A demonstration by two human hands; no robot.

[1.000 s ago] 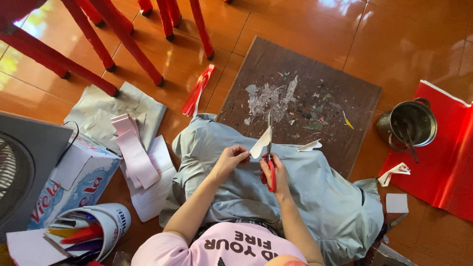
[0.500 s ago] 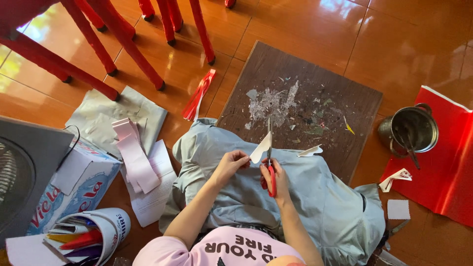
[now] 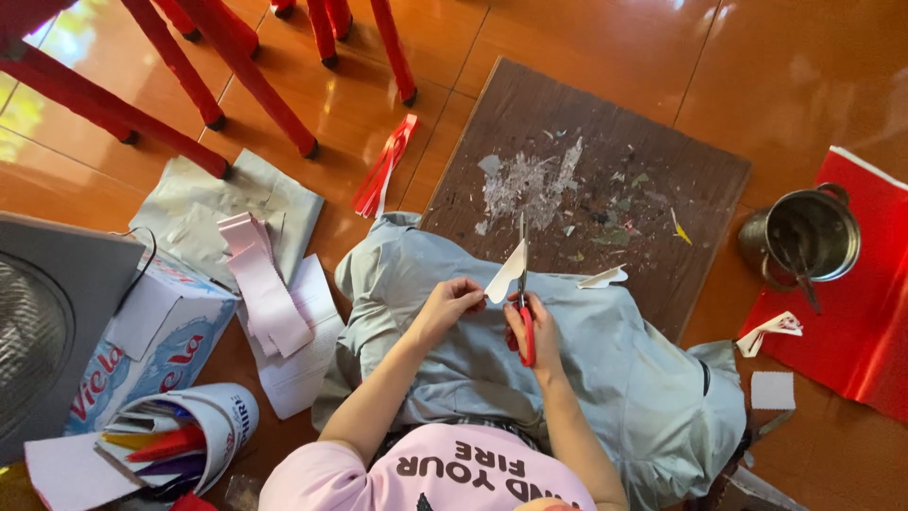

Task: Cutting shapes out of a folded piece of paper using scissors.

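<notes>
White paper (image 3: 507, 272), a small pointed piece, sits pinched between the fingers of my left hand (image 3: 452, 301) just below the middle of the frame. My right hand (image 3: 530, 326) is clenched around the red handles of the scissors (image 3: 523, 284), whose blades point toward the top of the frame and meet the paper's right edge. Both hands hover over a grey cloth (image 3: 586, 369) spread across my lap. A second white scrap (image 3: 603, 277) lies on the cloth just right of the scissors. Above the hands, a dark brown board (image 3: 643, 151) rests on the shiny orange floor, smeared with pale residue and small bits. To its left lies a bundle of red strips (image 3: 383, 168). At the right edge stands a metal pot (image 3: 804, 237) beside a red sheet (image 3: 875, 303). In the left half I see a pink folded strip (image 3: 265, 289), a cardboard box (image 3: 156, 331) and, lower left, a cup of coloured pens (image 3: 180, 440). Red chair legs (image 3: 246, 66) fill the upper left.
</notes>
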